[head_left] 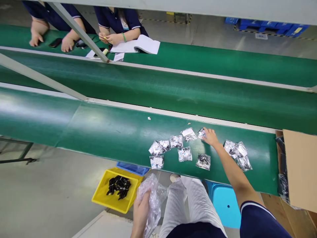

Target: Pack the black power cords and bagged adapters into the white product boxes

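Clear crumpled plastic bag (pixel 154 195) hangs from my left hand (pixel 141 211), its fingers wrapped round the film beside my leg. My right hand (pixel 210 136) reaches over the green bench and has its fingers on a small clear packet (pixel 201 133) with white and dark contents. Several similar packets lie around it, among them one packet (pixel 189 134) just to the left and another packet (pixel 203 162) nearer the bench edge. To the right of my forearm sits a loose group of packets (pixel 237 150).
A cardboard box (pixel 300 168) stands at the bench's right end. Below are a yellow bin (pixel 99 195) of black parts and a blue stool (pixel 226 205). Two people sit across the conveyor (pixel 173 82), near an open notebook (pixel 148 44). Slanted metal posts (pixel 74 28) cross the left side.
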The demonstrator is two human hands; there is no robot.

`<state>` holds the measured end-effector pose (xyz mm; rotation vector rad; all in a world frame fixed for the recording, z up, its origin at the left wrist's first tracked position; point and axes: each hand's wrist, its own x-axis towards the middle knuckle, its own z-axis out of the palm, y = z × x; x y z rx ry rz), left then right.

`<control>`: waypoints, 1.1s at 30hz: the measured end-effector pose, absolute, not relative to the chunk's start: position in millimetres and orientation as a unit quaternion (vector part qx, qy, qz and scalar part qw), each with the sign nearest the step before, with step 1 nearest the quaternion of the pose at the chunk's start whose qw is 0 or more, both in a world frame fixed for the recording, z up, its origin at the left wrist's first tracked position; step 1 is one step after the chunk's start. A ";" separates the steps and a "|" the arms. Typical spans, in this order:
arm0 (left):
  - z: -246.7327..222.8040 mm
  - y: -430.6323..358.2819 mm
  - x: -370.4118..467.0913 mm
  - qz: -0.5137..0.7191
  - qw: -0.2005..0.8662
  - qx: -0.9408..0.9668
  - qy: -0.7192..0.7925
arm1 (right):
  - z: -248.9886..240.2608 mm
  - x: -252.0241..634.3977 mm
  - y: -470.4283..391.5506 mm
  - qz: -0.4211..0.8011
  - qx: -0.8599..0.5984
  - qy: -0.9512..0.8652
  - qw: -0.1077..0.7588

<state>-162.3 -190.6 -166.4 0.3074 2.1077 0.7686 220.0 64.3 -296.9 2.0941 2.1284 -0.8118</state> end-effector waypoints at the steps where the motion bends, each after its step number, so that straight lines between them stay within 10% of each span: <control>1: -163.1 -190.5 -160.4 0.305 0.434 0.118 0.839 | -297.1 216.0 60.2 -0.273 0.671 0.689 0.017; 11: -159.3 -201.5 -158.2 0.301 0.443 0.069 0.842 | -293.8 204.2 -102.4 -0.296 0.625 0.717 0.086; 22: -160.4 -195.3 -140.2 0.350 0.450 0.092 0.817 | -287.0 149.2 38.6 -0.250 0.559 0.786 0.090; 33: -161.0 -218.9 -152.6 0.379 0.451 0.053 0.806 | -317.1 136.1 -24.2 -0.207 0.561 0.798 0.076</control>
